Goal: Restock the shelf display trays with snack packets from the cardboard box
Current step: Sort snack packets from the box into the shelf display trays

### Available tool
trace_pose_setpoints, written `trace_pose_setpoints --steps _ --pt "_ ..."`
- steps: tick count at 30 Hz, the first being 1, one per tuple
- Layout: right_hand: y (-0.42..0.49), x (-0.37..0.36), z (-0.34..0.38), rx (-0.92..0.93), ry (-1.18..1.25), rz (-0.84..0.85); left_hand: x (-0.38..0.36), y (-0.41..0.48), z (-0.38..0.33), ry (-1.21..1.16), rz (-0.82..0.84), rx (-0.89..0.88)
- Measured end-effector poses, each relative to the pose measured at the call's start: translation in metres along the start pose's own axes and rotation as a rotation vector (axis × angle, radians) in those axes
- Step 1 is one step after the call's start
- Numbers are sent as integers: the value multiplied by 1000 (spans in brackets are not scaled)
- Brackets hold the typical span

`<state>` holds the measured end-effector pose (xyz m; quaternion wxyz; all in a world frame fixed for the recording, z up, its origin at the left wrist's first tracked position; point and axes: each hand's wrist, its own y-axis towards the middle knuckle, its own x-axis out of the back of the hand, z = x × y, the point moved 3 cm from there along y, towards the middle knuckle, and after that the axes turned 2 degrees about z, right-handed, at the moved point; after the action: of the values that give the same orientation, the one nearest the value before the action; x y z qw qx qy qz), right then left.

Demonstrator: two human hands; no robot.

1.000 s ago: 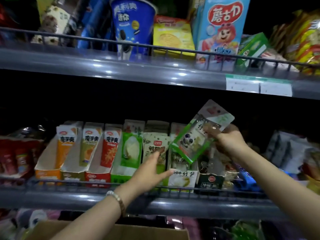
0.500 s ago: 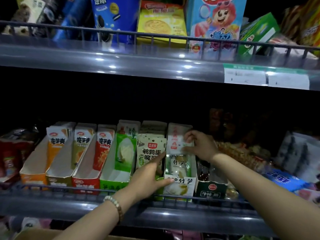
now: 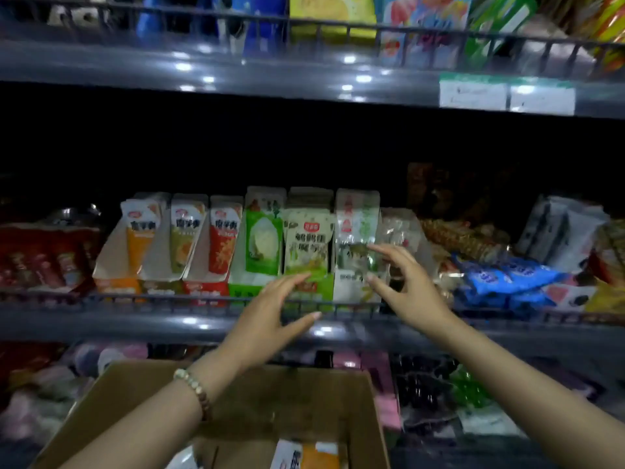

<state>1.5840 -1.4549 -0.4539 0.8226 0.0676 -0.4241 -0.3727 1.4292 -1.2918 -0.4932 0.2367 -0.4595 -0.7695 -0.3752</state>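
A wide dark gap stands open between the upper shelf [image 3: 101,66] and the tops of the display trays [image 3: 108,262]. Along the front edge of the lower shelf [image 3: 101,328] a wire rail [image 3: 135,297] bars a low reach. The trays stand wall to wall. The cardboard box [image 3: 118,384] below is open-topped.

Grey wire-fronted shelf [image 3: 101,324] carries row of display trays [image 3: 351,289], loose blue packets [image 3: 507,277]
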Motion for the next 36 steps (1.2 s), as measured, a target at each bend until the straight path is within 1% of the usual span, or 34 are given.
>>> trace_pose_setpoints --steps 3,5,8,9,12,14,15,18,22,24,27,29,31,33,36 --pt "-46 -40 12 -60 115 106 -2 -54 25 43 28 32" --pt "-75 -76 11 -118 195 194 -10 -92 50 57 91 95" --pt "-114 -141 -3 -280 263 271 -30 -144 90 97 199 209" --pt "-124 -166 -13 -352 258 303 -37 -158 104 114 262 270" --pt "-152 -232 -45 -600 243 476 -61 -191 140 151 515 464" --pt "-167 -259 -61 -729 218 560 -72 -204 158 146 616 529" --pt "-171 -267 -68 -773 218 569 -77 -207 166 143 647 540" --pt "-180 -279 -89 -892 209 508 -97 -206 185 148 718 552" --pt "-194 -296 -122 -951 57 494 -136 -198 201 90 819 563" --pt "-206 -304 -137 -994 -15 545 -156 -195 207 67 854 576" --pt "-219 -311 -139 -1054 21 652 -173 -192 218 100 864 569" --pt "-225 -316 -139 -1061 13 666 -180 -192 223 82 850 589" --pt "-230 -323 -139 -1085 86 619 -183 -192 226 -33 802 638" --pt "-229 -324 -138 -1098 193 550 -182 -191 224 -209 780 651" --pt "-211 -316 -121 -999 358 404 -167 -185 212 -415 796 660"
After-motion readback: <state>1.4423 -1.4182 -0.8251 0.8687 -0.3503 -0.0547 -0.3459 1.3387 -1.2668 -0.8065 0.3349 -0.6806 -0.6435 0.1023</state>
